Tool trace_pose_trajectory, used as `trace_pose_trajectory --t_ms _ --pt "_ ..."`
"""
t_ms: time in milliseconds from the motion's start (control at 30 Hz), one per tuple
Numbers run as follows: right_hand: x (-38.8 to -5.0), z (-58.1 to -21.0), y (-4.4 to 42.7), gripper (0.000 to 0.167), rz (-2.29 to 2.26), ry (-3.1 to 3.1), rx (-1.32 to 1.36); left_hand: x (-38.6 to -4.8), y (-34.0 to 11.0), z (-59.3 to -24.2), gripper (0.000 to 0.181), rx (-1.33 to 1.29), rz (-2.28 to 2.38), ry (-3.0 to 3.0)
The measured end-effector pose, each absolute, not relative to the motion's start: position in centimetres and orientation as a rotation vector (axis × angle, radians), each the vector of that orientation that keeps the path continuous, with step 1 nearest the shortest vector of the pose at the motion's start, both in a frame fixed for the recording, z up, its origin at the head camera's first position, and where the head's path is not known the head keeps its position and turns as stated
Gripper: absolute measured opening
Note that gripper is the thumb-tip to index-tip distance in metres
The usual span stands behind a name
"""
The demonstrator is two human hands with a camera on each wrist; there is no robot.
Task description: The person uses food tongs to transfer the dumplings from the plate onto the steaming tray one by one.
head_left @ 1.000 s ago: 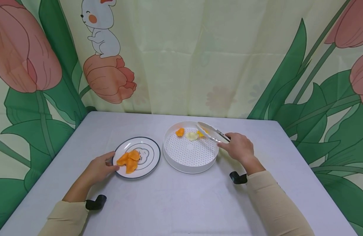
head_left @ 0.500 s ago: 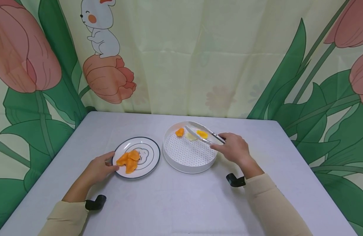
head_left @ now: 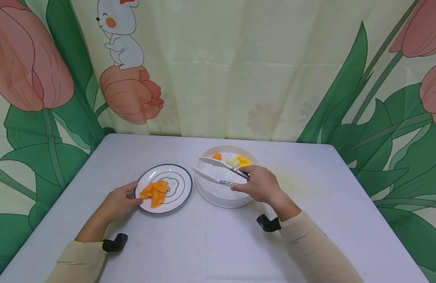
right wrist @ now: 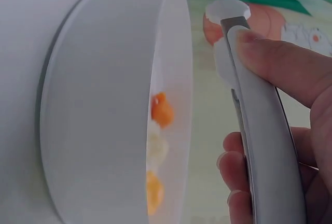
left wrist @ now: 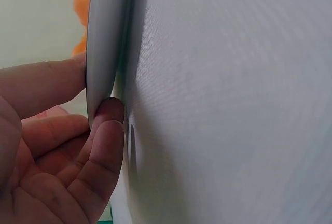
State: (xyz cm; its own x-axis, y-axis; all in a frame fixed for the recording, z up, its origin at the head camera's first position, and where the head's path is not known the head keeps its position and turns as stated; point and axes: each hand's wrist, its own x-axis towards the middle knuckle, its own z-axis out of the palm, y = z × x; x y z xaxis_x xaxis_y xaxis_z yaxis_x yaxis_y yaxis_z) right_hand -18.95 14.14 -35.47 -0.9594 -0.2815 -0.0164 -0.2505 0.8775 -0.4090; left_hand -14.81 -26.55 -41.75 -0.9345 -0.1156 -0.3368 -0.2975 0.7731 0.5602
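My left hand (head_left: 117,202) holds the left rim of a white plate (head_left: 184,179) with a dark blue edge. In the left wrist view, the thumb lies over the rim and fingers (left wrist: 106,151) curl beneath. Several orange wrinkled pieces (head_left: 157,193) lie on the plate. My right hand (head_left: 262,184) grips metal tongs (head_left: 223,164) with white tips over a round white tray (head_left: 226,202) with a perforated base. The tongs' arms are spread, with nothing visible between them. At the tray's back lie an orange piece (head_left: 217,156), a pale piece (head_left: 231,161) and a yellow piece (head_left: 243,160).
A white cloth (head_left: 204,243) covers the table under the plate and tray, which stand side by side with a narrow gap. Behind hangs a patterned curtain (head_left: 218,78) with tulips and a rabbit. Each wrist wears a black camera mount (head_left: 115,243).
My right hand has carried the tongs left and nearer, from above the yellow piece to the tray's front left, and their tips have spread wider. The left hand and plate stay still.
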Motion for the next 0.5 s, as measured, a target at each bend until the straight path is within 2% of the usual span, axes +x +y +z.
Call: trace_pose_trajectory --t_ms 233,500 --pt "-18.5 -36.0 11.5 0.064 -0.619 2.948 -0.609 -14.8 -26.4 -41.6 0.079 -0.314 0.91 2.691" --pt "-18.3 -36.4 9.1 0.062 -0.618 2.884 -0.683 -14.7 -26.4 -41.6 0.079 -0.325 0.919 2.683"
